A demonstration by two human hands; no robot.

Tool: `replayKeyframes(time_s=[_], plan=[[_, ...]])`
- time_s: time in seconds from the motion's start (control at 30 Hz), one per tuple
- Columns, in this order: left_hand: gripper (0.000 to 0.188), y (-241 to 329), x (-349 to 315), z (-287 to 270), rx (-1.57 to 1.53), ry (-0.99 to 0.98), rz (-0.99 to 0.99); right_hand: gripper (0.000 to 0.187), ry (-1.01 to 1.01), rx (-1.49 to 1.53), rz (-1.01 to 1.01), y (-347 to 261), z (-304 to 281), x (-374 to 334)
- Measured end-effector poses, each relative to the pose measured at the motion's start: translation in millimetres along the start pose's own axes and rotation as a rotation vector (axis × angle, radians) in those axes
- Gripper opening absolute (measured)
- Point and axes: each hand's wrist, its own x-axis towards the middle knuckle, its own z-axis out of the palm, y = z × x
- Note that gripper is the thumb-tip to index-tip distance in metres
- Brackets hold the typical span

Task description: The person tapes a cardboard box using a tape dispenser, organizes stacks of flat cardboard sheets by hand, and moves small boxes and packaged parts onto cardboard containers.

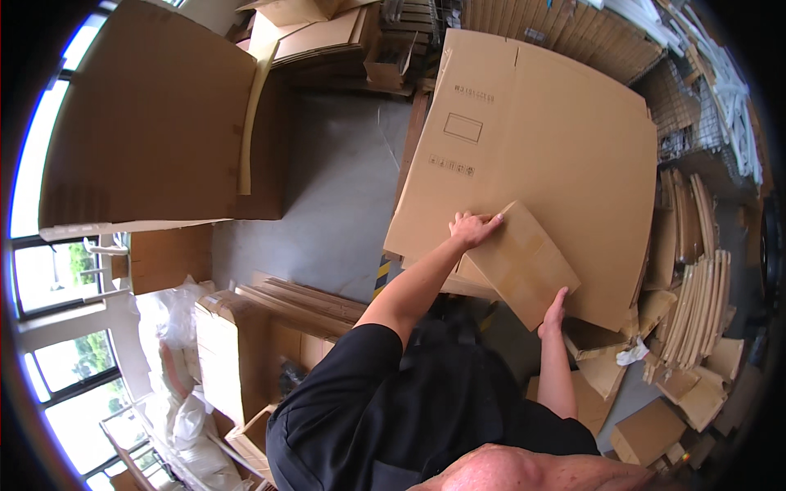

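Note:
A small closed cardboard box (528, 262), taped along its top, is held between my two hands in front of my body. It lies tilted over the near edge of a large flat cardboard sheet (565, 139) with dark printed marks; whether it rests on the sheet I cannot tell. My left hand (473, 230) grips the box at its far left corner, thumb along the top edge. Against its right end, near the close corner, presses my right hand (554, 313), thumb up and the other fingers mostly hidden.
At the far left stands a big brown carton (147, 123). Grey floor (336, 172) shows between it and the sheet. Folded cardboard (696, 311) is stacked on the right, beside a wire cage (679, 114). Plastic wrap (176, 327) and an opened carton (225, 352) lie at near left.

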Motion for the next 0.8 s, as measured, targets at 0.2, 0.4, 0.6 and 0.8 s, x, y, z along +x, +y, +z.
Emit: replayKeyframes(time_s=[0.2,0.4,0.6,0.8], plan=[[0.076,-8,-16,17,-0.04,0.12,0.084,0.085,-0.037,0.066,0.001,8,-9,6],[0.073,-48,-26,38,-0.22,0.081,0.083,0.074,-0.025,-0.058,0.029,-3,0,-36],[0.064,-71,-48,6,-0.825,-0.365,0.149,0.061,-0.058,0.046,0.0,28,-4,-75],[0.063,-117,-83,-55,-0.989,-0.419,0.205,0.055,0.041,-0.103,-0.207,9,86,-136]])
